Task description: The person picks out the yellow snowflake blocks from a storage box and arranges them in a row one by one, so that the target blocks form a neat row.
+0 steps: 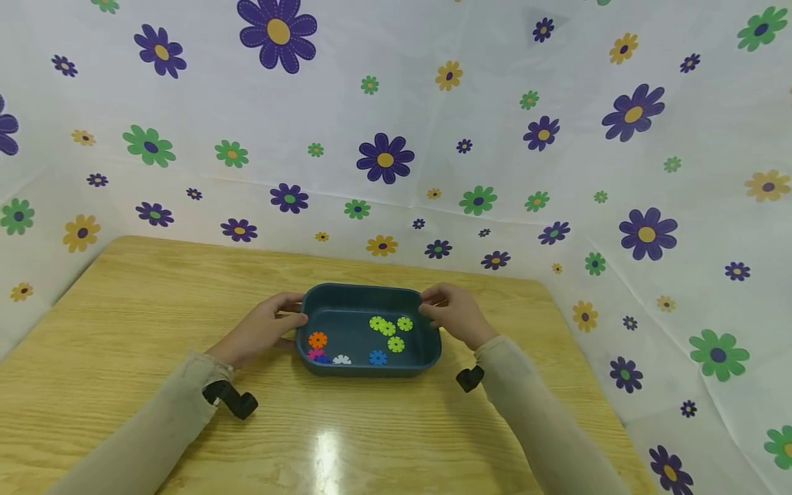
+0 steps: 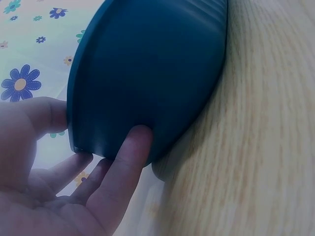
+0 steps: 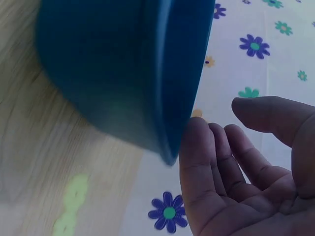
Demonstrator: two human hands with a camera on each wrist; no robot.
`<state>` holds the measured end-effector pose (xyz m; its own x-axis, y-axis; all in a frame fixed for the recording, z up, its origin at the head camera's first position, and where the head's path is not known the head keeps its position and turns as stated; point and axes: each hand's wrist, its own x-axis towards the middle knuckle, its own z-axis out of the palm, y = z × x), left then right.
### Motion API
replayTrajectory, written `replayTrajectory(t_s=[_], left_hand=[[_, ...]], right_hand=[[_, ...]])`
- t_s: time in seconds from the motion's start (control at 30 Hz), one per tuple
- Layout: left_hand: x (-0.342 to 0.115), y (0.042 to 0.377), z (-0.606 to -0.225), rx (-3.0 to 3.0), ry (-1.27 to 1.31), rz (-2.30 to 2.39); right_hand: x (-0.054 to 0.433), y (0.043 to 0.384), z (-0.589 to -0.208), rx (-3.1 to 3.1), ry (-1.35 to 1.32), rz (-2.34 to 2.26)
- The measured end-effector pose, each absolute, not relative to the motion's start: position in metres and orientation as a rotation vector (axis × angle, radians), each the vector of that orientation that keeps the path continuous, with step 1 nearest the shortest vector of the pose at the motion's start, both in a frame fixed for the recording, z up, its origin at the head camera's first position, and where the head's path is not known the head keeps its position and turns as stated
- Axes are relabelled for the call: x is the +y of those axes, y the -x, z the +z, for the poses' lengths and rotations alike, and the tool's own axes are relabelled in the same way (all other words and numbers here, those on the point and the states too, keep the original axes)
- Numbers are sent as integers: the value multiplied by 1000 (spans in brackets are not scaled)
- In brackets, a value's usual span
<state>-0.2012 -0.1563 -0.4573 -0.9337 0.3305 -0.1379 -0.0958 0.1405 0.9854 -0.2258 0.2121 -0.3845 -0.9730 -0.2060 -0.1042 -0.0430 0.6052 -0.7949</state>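
Note:
A dark teal plastic bin (image 1: 371, 371) with rounded corners rests on the wooden table. Inside it lie notched flower-shaped discs: an orange disc (image 1: 317, 339), a blue disc (image 1: 378, 357), a white disc (image 1: 342, 359), a pink disc (image 1: 316, 353) and several yellow-green discs (image 1: 396, 344). My left hand (image 1: 262, 328) grips the bin's left end, thumb at the rim and fingers against the outer wall (image 2: 147, 73). At the right end, my right hand (image 1: 456, 315) has its fingertips right at the rim (image 3: 160, 73); its thumb stands apart from the bin, fingers loosely bent.
Yellow-green discs (image 3: 76, 191) lie on the table beside the bin's right end, mostly hidden by the right hand in the head view. The wooden table (image 1: 185, 289) meets a flower-printed white sheet (image 1: 408, 103) at the back and sides.

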Motion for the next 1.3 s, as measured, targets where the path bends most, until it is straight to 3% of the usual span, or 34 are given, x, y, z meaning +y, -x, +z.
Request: replayTrajectory(t_s=[0.4,0.77,1.3], left_hand=[[-158,202,-457,2090,-237,1862],[-158,202,-458,2098,-250,1861],[-159,203,-462,2099,-261,1865]], right_hand=[[168,231,-399,2545,204,-1163],[152,238,-416,2717,288,-718],[148,235,-434,2684,265,-811]])
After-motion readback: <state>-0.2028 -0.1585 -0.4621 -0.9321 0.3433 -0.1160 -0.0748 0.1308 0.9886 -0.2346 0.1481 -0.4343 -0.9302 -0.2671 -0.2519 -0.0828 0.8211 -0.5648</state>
